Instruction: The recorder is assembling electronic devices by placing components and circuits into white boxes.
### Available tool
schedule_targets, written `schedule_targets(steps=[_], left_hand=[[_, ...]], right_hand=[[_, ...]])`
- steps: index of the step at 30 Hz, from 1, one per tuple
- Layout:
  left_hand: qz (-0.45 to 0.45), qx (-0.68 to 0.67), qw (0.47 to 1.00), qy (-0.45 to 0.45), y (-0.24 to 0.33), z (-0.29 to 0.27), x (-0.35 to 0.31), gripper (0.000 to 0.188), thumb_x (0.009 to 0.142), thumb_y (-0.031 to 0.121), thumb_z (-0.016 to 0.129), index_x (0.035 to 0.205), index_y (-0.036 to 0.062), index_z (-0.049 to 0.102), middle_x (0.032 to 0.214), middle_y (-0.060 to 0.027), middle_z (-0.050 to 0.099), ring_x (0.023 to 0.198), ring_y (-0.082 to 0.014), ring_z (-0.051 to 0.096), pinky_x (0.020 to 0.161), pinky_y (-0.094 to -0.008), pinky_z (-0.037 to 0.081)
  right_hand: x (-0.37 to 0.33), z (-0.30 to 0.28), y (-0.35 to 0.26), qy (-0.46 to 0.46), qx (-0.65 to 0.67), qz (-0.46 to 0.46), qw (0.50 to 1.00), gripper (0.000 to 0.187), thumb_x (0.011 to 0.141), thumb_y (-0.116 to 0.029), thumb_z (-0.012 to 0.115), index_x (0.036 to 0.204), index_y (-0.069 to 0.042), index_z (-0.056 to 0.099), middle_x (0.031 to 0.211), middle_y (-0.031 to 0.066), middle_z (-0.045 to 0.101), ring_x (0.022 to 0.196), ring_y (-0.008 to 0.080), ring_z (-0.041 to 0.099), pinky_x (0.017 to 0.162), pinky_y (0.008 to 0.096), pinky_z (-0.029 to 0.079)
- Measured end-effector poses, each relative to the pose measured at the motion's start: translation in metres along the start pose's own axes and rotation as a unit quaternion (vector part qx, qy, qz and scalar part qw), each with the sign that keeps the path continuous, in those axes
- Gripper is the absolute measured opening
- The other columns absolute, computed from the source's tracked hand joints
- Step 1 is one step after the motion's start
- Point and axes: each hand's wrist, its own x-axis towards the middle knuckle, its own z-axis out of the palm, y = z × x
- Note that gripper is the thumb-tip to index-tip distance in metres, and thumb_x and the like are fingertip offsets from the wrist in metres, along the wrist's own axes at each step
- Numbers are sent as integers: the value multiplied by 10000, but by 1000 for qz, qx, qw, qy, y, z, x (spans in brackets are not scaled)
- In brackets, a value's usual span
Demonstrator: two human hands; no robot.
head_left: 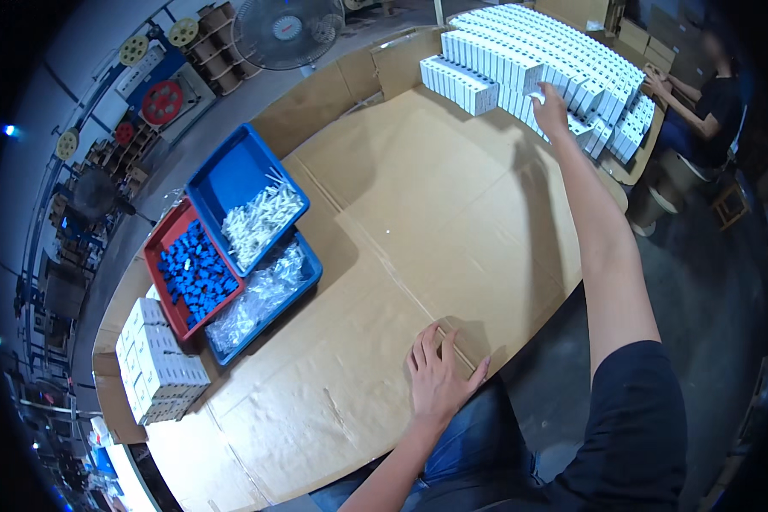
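Note:
My left hand (439,375) lies on the cardboard-covered table (384,282) near its front edge. Its fingers are spread and hold nothing. Far off to the right, my right arm stretches out to a large stack of small white boxes (542,43) standing in tight rows. The thumb and index finger of my right hand (553,113) are bent round the end of one white box (531,78) at the stack's near side. The other fingers are partly hidden behind the hand. A shorter row of white boxes (459,84) stands left of that hand.
At the left stand a blue tray (241,154) of small white parts, a red tray (158,247) of blue parts and another blue tray (314,264) holding clear plastic bags. More white boxes (158,358) are piled beside them. A person (712,111) sits beyond the right end. A fan (288,30) stands behind.

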Motion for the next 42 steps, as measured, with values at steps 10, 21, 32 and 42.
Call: schedule_targets(steps=[10, 21, 32, 42], left_hand=[[30, -55, 994, 91, -14, 7, -12, 582, 915, 485, 685, 1280, 39, 603, 1411, -209, 474, 1323, -393, 452, 1114, -509, 386], [30, -161, 968, 191, -84, -39, -132, 349, 896, 236, 724, 1199, 91, 629, 1309, -161, 576, 1266, -368, 519, 1074, -472, 419], [-148, -8, 946, 289, -274, -163, -248, 321, 872, 213, 759, 1148, 80, 667, 1319, -181, 582, 1249, -390, 535, 1063, -496, 439], [-110, 130, 975, 141, -425, -207, -252, 372, 934, 370, 673, 1218, 132, 636, 1313, -132, 568, 1228, -342, 526, 1013, -468, 440]], right_hand=[[-225, -104, -172, -206, 156, -142, 956, 274, 937, 0, 658, 1210, -5, 676, 1157, 158, 734, 1100, 297, 707, 985, 375, 541], [-483, -250, -298, -269, 228, -72, 933, 168, 940, 8, 623, 1094, 34, 686, 1254, 218, 677, 1186, 392, 645, 1043, 455, 504], [-462, -232, -453, -322, 330, -158, 873, 131, 932, 34, 638, 1056, 35, 678, 1015, 171, 738, 942, 304, 738, 845, 371, 579], [-335, -73, -705, -426, 407, -316, 744, 191, 971, -64, 671, 1143, 17, 686, 971, 147, 759, 920, 215, 745, 813, 341, 568]])
